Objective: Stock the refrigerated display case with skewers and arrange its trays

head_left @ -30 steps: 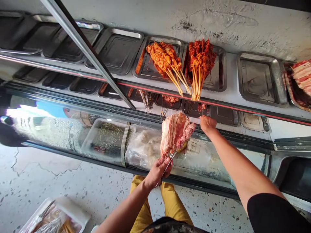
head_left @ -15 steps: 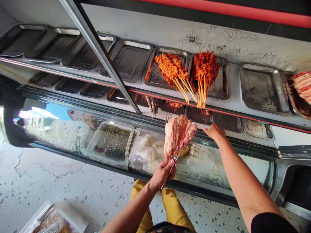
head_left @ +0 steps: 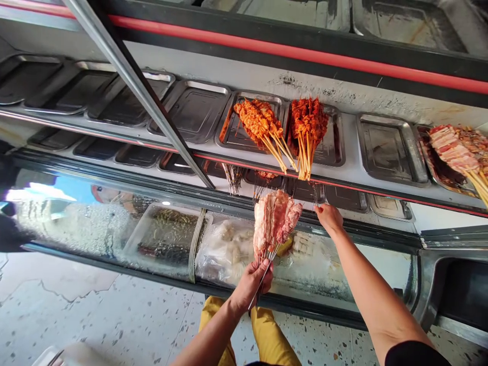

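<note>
My left hand (head_left: pixel 252 283) is closed round the metal sticks of a bunch of pale pink raw meat skewers (head_left: pixel 275 219), held upright in front of the glass display case (head_left: pixel 95 223). My right hand (head_left: pixel 328 217) reaches to the case's upper edge just right of the bunch, fingers curled at the tips of skewers hanging from the lower shelf; what it pinches is too small to make out. Above, two steel trays hold orange marinated skewers (head_left: pixel 263 123) and red marinated skewers (head_left: pixel 308 123).
A row of bare steel trays (head_left: pixel 192 107) lines the shelf. A slanted metal bar (head_left: pixel 133 86) crosses the left. At far right lie striped bacon-like skewers (head_left: pixel 455 152). Bagged food (head_left: pixel 224 244) sits under the glass. Speckled floor (head_left: pixel 114 320) lies below.
The view tilted up, showing a red-edged upper shelf. My right hand slid slightly left toward the hanging skewer tips. The left hand keeps the bunch almost still.
</note>
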Tool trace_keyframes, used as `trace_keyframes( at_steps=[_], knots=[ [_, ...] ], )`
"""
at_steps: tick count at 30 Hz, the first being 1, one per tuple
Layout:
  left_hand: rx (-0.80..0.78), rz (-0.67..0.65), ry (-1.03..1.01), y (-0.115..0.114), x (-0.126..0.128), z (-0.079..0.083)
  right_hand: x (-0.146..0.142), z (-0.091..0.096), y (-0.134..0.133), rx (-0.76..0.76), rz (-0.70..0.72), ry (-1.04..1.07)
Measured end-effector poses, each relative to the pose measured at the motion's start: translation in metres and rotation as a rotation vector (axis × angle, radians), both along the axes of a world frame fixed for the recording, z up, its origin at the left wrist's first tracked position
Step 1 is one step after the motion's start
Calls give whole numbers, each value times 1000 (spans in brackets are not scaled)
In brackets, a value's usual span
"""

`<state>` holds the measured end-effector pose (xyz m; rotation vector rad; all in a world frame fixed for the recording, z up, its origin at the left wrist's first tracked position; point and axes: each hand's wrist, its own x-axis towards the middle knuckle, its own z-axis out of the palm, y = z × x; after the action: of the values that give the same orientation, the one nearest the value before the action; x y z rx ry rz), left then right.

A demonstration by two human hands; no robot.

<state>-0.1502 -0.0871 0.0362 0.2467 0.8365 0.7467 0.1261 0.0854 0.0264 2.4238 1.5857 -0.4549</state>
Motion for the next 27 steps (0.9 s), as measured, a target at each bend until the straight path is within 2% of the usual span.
trace_keyframes(
  at_steps=[3,7,11,13,16,17,19,21,23,27],
  knots=[
    [2,-1,-6,2,-1,0,1,-3,-13,54,-65,13],
    [1,10,-7,5,-2,-3,-1,-5,-15,70,-30,72],
    [9,15,21,3,2,-6,-16,13,-21,167,-71,123],
    [21,23,37,3,6,-7,-32,26,-41,111,-67,347],
    [42,43,59,6,15,-5,-67,39,-87,-179,5,938],
    [51,52,70,9,17,-5,-80,39,-103,-203,10,1072],
    [73,74,105,14,22,-3,-103,34,-126,-77,-49,1135],
    [106,91,145,19,26,-4,-120,26,-137,128,-124,1054],
    [134,110,177,21,29,-6,-129,19,-138,266,-149,971],
    [121,147,207,23,38,-10,-128,19,-130,401,-114,863]
  ],
)
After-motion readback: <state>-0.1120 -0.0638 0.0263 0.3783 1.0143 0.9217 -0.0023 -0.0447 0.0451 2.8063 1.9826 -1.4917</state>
